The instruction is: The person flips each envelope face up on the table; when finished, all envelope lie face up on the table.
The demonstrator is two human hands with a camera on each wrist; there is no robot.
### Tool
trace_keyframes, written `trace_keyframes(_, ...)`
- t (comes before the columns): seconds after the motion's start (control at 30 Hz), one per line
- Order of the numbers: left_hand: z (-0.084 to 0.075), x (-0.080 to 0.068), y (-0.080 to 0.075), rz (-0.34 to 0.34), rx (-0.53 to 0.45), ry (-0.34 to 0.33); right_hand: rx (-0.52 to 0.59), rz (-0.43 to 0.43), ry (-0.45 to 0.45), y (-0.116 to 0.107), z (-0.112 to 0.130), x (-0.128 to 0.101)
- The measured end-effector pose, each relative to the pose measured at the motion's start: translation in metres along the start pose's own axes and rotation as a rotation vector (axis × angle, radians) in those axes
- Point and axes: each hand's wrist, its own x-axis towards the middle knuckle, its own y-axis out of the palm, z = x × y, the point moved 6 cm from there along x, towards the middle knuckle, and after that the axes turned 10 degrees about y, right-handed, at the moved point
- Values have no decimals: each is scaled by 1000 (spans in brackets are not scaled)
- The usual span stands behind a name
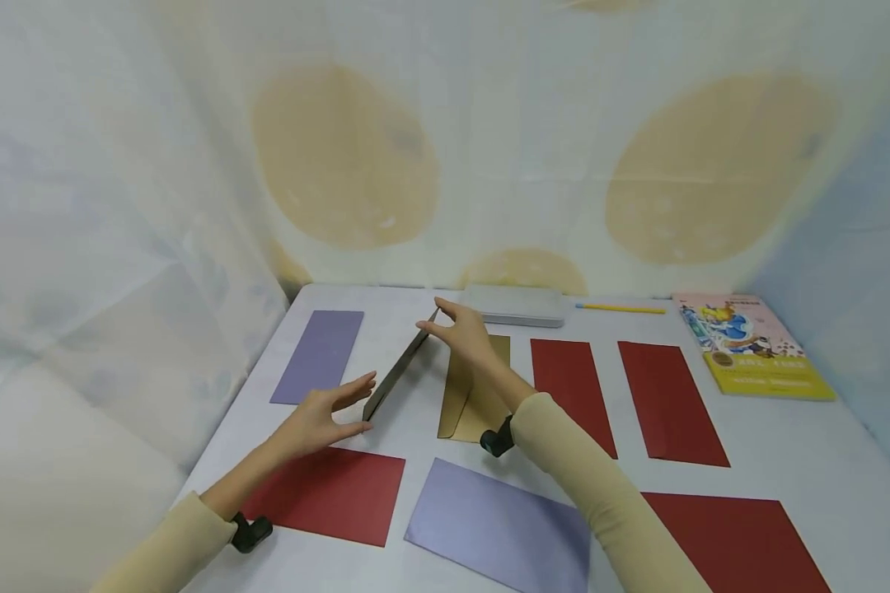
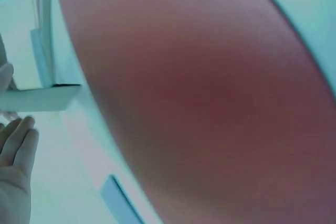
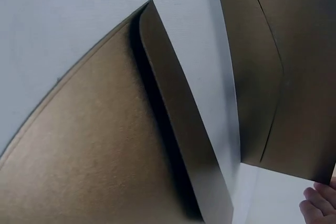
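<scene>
both forearms reach forward over the white counter (image 1: 786, 461). the left hand (image 1: 319, 420) is loosely spread, fingers nearly straight, thumb and fingertips touching the near end of a gold envelope (image 1: 399, 372) held on edge above the counter. the right hand (image 1: 466, 336) is raised past it, fingers part curled, pinching the envelope's far end. a second gold envelope (image 1: 461, 403) lies flat just right of the held one.

counted around the held envelope: one purple envelope (image 1: 319, 356) to its left and one purple (image 1: 498, 524) in front; four red envelopes, one front left (image 1: 334, 494), two to the right (image 1: 568, 387) (image 1: 671, 402), one front right (image 1: 734, 543). behind it sit a grey case (image 1: 513, 306), a yellow pencil (image 1: 620, 309) and a book (image 1: 749, 346) far right.
</scene>
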Motion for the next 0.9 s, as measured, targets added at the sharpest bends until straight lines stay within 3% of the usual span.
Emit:
trace_keyframes(0.13, -18, 7, -8, -48, 132, 89, -19, -8, -10, 0, 3, 1)
trace_keyframes(0.23, -25, 10, -12, -40, 218, 157, -47, -10, -18, 1, 5, 3)
trace_keyframes(0.33, -27, 11, -12, -22, 243, 202, -75, -13, -13, 2, 7, 5)
trace_keyframes(0.67, -30, 11, -22, -51, 284, 222, -106, -15, -31, 7, 18, 13)
trace_keyframes(0.9, -28, 10, -20, -49, 253, 186, -134, -9, -37, 6, 14, 10)
